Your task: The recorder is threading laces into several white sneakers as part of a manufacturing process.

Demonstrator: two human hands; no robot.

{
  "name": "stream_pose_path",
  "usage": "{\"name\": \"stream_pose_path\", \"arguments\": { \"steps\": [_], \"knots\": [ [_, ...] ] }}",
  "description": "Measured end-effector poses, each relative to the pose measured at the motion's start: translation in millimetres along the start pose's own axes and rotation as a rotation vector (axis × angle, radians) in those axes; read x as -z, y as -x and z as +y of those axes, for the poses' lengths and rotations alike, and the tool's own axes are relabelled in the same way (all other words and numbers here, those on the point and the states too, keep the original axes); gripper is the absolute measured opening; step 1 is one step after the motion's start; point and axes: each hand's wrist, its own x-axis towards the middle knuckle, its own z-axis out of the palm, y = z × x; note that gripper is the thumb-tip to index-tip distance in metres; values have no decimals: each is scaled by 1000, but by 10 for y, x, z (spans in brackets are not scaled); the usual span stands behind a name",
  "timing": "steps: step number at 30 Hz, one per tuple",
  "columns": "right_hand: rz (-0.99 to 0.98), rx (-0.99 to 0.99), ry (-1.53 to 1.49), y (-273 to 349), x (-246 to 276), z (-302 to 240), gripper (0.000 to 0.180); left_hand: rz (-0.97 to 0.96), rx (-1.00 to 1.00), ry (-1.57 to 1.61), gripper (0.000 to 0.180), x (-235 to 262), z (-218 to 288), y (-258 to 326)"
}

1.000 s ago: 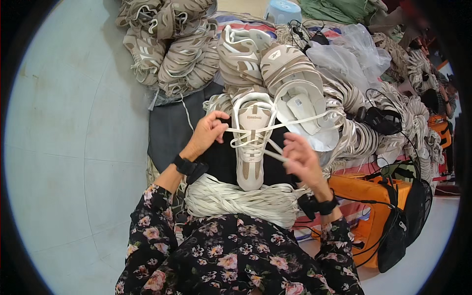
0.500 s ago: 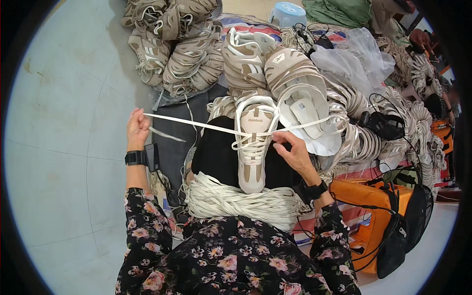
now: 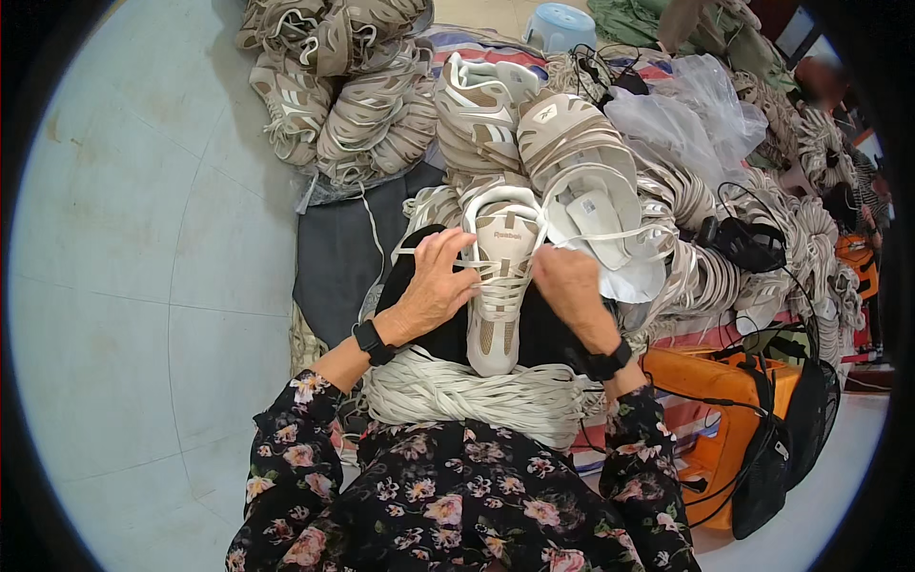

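Observation:
A beige and white sneaker (image 3: 493, 348) rests on black cloth at my lap, its toe pointing toward me. White shoelace (image 3: 503, 288) crosses its front in several rows. Against the left eyelet edge, my left hand (image 3: 434, 286) has its fingers bent and its thumb close to them, at the lace. A loose lace length shows beside its knuckles. My right hand (image 3: 575, 296) is curled at the right eyelet edge and slightly blurred; its fingertips are partly hidden. A thick bundle of white laces (image 3: 467, 396) lies across my lap, just below the toe.
Stacked sneakers (image 3: 376, 114) stand at the far left, and more nested shoes (image 3: 581, 143) lie beyond my right hand. An orange crate (image 3: 705, 381) with black bags and cables is at right. Clear plastic (image 3: 681, 114) and a blue stool (image 3: 559, 29) are farther back.
My left hand has come in from the far left, where it held the lace stretched out, to the shoe's left side. My right hand has curled closed beside the right eyelets.

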Motion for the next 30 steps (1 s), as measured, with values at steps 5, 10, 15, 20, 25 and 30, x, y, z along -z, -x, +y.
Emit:
{"name": "stream_pose_path", "arguments": {
  "steps": [5,10,15,20,25,30],
  "knots": [
    [22,-433,-217,266,223,455,7,73,178,175,15,-27,-45,-72],
    [-23,-231,-7,168,268,198,23,220,247,134,16,26,29,-57],
    [47,-40,-89,166,-73,119,33,125,28,108,18,-137,23,-113],
    [-42,-63,-97,228,-165,140,20,91,4,93,11,-159,61,-160],
    [22,18,-280,109,65,-63,19,-19,46,186,9,-112,312,-9],
    [-233,-295,-879,37,64,-12,18,-186,-40,-180,12,64,148,-56]
  ]
}}
